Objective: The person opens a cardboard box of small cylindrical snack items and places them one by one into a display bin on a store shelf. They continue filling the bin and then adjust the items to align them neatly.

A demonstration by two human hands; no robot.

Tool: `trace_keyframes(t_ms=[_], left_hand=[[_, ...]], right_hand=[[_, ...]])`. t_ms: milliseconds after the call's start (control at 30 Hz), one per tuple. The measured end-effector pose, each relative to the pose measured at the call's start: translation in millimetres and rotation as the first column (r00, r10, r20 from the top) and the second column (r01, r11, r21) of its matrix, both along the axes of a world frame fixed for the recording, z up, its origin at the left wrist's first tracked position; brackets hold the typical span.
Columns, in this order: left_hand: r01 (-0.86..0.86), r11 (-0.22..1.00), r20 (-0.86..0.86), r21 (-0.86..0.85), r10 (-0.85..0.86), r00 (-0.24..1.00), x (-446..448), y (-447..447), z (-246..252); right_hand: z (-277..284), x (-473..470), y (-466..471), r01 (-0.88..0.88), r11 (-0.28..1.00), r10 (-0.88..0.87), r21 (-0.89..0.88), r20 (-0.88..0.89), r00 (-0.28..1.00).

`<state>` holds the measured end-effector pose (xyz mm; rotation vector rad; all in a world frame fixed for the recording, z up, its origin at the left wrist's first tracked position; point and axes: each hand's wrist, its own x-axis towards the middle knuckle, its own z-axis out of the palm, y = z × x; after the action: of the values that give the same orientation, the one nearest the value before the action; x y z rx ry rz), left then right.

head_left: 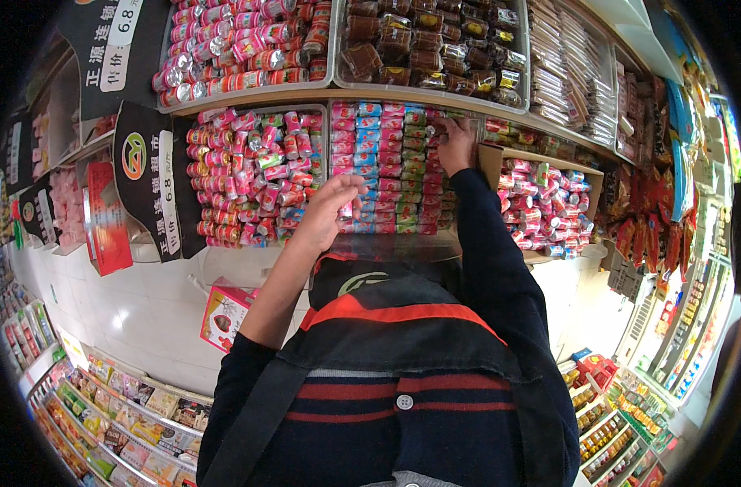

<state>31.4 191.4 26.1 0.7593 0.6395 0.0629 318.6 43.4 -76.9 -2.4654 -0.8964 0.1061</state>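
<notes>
My left hand is over the left side of a bin of small wrapped candy rolls stacked in neat columns of pink, blue and green. Its fingers are curled around one small candy roll, whose silvery end shows. At the bin's back right corner, my right hand reaches down among the rolls beside the bin's side wall; its fingertips are partly hidden, so whether it grips one cannot be told. A bin of loosely piled pink candy rolls lies to the left.
Trays of red and pink rolls and brown wrapped snacks stand behind a wooden ledge. A cardboard box of rolls is at the right. Black price signs and a red box stand left. A pink-and-white carton sits lower left.
</notes>
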Motion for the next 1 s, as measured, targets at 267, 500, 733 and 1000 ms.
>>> trace_keyframes(t_ms=[267,500,733,1000], left_hand=[[0.245,0.953,-0.089,0.178,-0.233,0.968,29,-12,-4],[0.259,0.207,-0.182,0.943,-0.330,0.926,103,-51,-45],[0.446,0.037,-0.431,0.894,-0.202,0.880,134,-54,-70],[0.461,0.085,-0.448,0.883,-0.138,0.883,137,-56,-67]], right_hand=[[17,-12,0,-0.113,0.994,0.111,0.005,0.164,0.980],[26,-14,6,-0.104,0.984,0.141,-0.144,0.274,0.951],[35,-25,0,-0.056,0.972,0.110,-0.229,0.229,0.967],[26,-40,7,-0.109,0.993,0.101,0.046,0.156,0.983]])
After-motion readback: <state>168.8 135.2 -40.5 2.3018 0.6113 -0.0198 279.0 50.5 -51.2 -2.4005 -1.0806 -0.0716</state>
